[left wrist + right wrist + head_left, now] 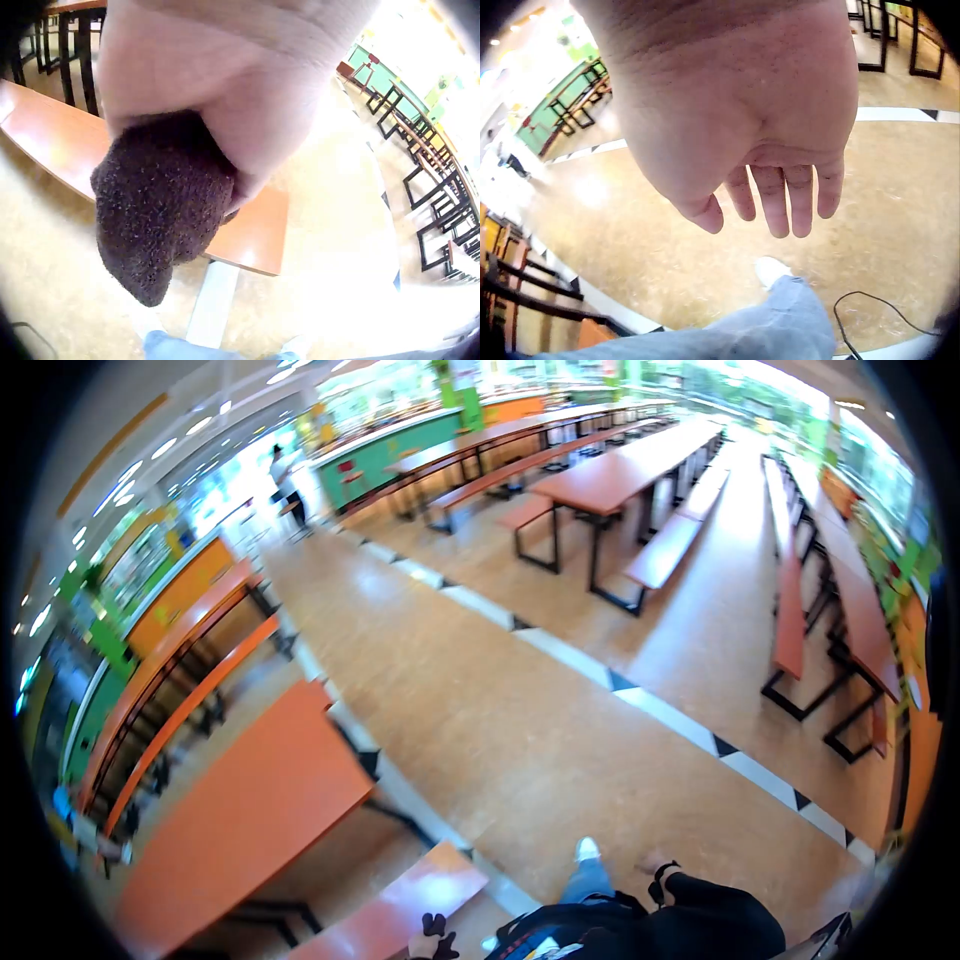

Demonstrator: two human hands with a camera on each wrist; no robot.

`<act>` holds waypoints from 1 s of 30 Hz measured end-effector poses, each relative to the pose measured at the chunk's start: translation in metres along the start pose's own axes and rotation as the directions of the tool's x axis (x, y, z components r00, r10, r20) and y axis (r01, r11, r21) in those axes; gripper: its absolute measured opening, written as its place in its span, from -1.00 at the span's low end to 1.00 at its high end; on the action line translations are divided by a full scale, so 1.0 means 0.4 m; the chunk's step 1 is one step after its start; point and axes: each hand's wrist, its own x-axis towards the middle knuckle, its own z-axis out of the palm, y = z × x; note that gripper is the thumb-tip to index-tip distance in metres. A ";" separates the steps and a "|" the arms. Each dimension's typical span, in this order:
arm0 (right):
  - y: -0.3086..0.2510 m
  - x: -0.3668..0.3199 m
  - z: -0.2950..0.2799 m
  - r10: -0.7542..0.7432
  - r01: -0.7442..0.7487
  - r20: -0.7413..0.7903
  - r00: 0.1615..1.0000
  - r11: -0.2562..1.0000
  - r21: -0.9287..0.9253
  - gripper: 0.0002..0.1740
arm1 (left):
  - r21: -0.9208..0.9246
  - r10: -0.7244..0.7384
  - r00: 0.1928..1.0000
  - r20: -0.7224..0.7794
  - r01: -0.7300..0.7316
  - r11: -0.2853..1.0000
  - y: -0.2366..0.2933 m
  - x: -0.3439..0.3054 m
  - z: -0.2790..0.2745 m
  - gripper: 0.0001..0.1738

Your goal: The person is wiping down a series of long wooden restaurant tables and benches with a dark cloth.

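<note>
In the left wrist view my left hand (pixel 217 71) holds a bunched, fuzzy dark brown cloth (pixel 161 206), which hides most of the fingers. The head view has the same hand (pixel 422 944) low down beside a bench, with dark parts of the cloth (pixel 434 924) showing. My right hand (pixel 742 105) hangs with fingers loosely extended and slightly apart, nothing in it. It appears near my right side in the head view (pixel 657 863), below a dark sleeve (pixel 715 910).
An orange table (pixel 255 810) and a bench (pixel 400 910) stand at the left. Long tables (pixel 635 470) with benches line the right side. A light floor strip (pixel 660 715) with dark triangles borders the walkway. A person (pixel 287 490) stands far ahead. A thin cable (pixel 862 294) shows low right.
</note>
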 end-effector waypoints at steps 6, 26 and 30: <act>0.331 0.143 0.074 -0.523 0.561 0.252 0.814 0.821 -0.107 -0.53 | 0.358 0.202 0.967 -0.156 -0.135 0.924 0.282 0.127 0.122 -0.56; -0.725 -0.236 -1.652 -0.860 0.996 -0.509 0.041 0.077 -0.049 -0.40 | 0.251 0.056 0.998 0.037 -0.063 0.966 0.894 0.560 0.259 -0.56; -0.785 -0.377 -1.865 -0.767 0.963 -0.595 -0.240 -0.108 -0.249 -0.32 | 0.303 0.030 0.998 0.047 -0.043 0.952 0.972 0.753 0.153 -0.59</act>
